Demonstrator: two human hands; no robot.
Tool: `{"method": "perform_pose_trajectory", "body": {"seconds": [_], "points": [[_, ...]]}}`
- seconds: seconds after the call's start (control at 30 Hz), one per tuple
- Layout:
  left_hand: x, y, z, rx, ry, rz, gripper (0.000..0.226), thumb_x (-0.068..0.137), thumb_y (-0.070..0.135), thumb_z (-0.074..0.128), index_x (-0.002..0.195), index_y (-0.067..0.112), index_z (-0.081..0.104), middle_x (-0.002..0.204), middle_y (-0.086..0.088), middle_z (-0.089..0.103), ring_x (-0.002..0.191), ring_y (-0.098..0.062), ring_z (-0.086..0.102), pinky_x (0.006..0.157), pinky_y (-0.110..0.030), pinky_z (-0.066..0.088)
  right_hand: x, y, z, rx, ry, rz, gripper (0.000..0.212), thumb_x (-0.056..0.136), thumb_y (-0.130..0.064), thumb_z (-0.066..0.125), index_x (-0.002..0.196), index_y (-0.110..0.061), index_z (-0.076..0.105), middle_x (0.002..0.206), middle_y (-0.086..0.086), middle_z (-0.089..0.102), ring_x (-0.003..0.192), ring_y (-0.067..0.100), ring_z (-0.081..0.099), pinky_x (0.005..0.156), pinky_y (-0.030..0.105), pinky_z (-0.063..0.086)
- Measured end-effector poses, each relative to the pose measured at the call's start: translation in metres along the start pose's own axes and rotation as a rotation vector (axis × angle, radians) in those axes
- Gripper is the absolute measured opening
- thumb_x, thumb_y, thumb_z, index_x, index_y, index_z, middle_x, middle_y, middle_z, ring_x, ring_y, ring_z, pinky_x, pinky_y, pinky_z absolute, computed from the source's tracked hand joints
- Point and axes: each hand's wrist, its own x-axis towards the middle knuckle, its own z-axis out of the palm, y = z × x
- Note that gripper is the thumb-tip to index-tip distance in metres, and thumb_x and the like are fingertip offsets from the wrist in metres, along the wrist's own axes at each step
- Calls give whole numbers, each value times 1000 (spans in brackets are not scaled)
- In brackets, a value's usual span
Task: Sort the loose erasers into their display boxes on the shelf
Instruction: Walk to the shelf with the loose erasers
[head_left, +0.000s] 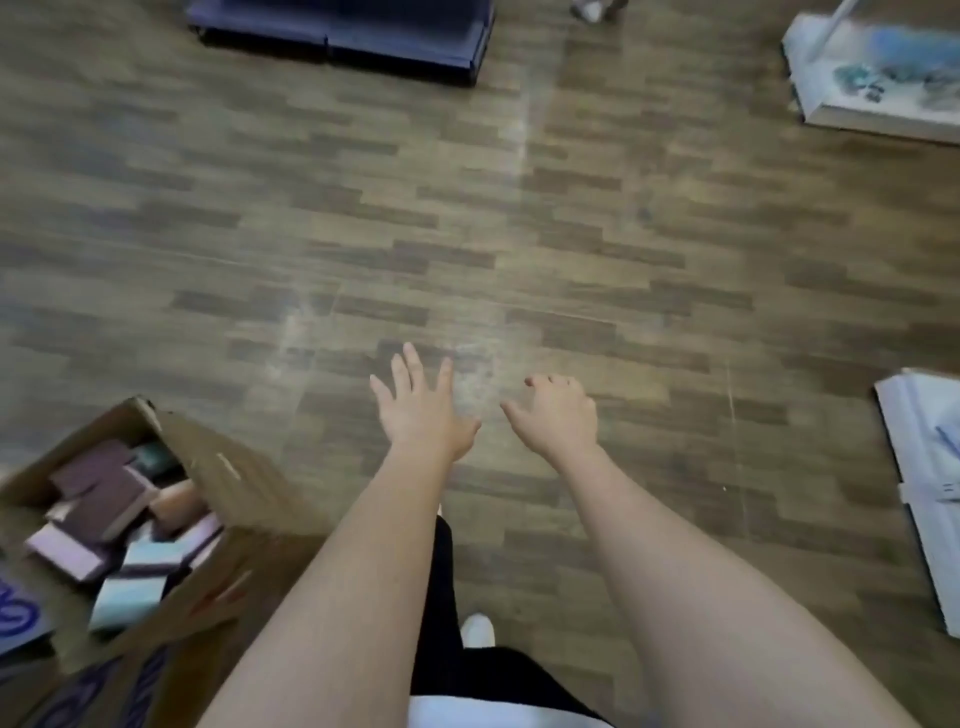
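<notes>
Even, soft indoor light falls on everything I see, neither harsh nor dim. A pale glare streak runs down the wood-pattern floor (524, 171) and spreads into a hazy sheen just beyond my left hand (421, 410) and right hand (561, 415). Shadows are faint. The whole view is smeared by motion blur. The cardboard box (218, 467) at lower left is soft, and the edges bend from the wide lens.

Both bare forearms reach forward, side by side, hands apart. Left hand (423, 410) flat, fingers spread straight. Right hand (558, 413) loosely curled, holding nothing.
</notes>
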Motion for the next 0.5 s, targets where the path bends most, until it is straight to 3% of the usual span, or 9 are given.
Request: {"method": "perform_pose_trajectory", "body": {"seconds": [0.5], "points": [[137,-52,-22,-35,-114,75,77,92,62,25,148,24,-12,155,-15,-14,144,-30,-6,115,-50,3,134,-67,-12,-77,-229,-53,62,87,-43,61,139,-21,38,143,5,41,133,25,35,105,39,31]]}}
